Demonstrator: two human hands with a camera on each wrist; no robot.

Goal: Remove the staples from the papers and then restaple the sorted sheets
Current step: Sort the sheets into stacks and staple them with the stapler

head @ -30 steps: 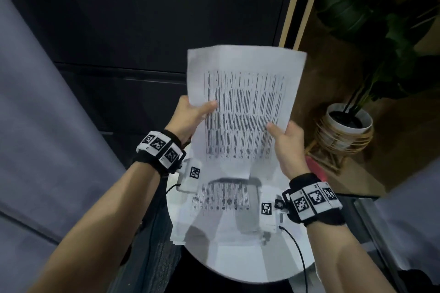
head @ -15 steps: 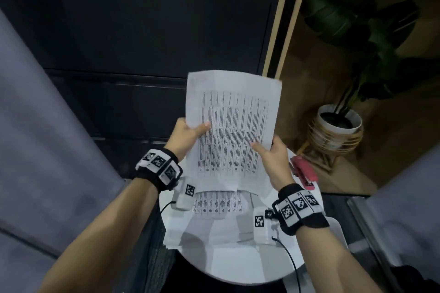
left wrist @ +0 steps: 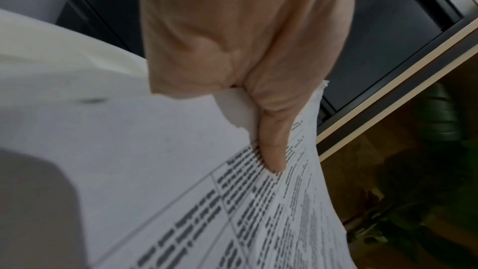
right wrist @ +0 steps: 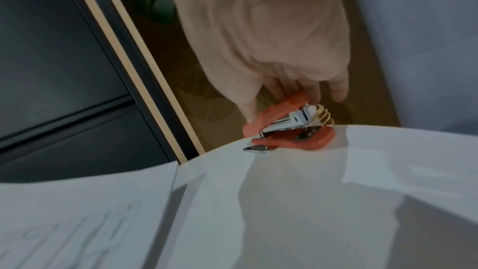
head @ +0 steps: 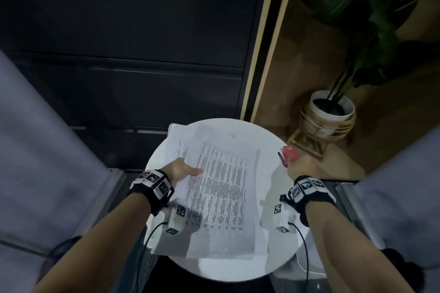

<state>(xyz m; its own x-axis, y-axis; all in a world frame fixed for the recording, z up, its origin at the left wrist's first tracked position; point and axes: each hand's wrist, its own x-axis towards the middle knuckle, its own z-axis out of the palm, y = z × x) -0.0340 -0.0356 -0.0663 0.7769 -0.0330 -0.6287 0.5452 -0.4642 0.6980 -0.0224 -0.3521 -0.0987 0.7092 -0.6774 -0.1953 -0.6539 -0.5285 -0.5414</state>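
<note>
A stack of printed papers (head: 221, 197) lies on the round white table (head: 269, 147). My left hand (head: 188, 170) holds the stack's left edge. In the left wrist view the thumb (left wrist: 271, 140) presses on top of the papers (left wrist: 181, 171) and the fingers are hidden beneath them. A red stapler (head: 289, 153) sits at the table's right rim. My right hand (head: 301, 166) is on it. The right wrist view shows the thumb and fingers of that hand (right wrist: 282, 93) closing around the top arm of the stapler (right wrist: 284, 130), whose base rests on the table (right wrist: 336, 191).
More sheets (head: 176, 135) stick out under the stack at the far left. A potted plant in a woven stand (head: 329, 114) is on the floor beyond the stapler. A dark cabinet (head: 142, 54) faces me. Grey seats stand on the left (head: 35, 150) and right (head: 404, 185).
The papers came down from in front of me onto the table. My right hand let go of them and moved right to the stapler. My left hand kept its hold.
</note>
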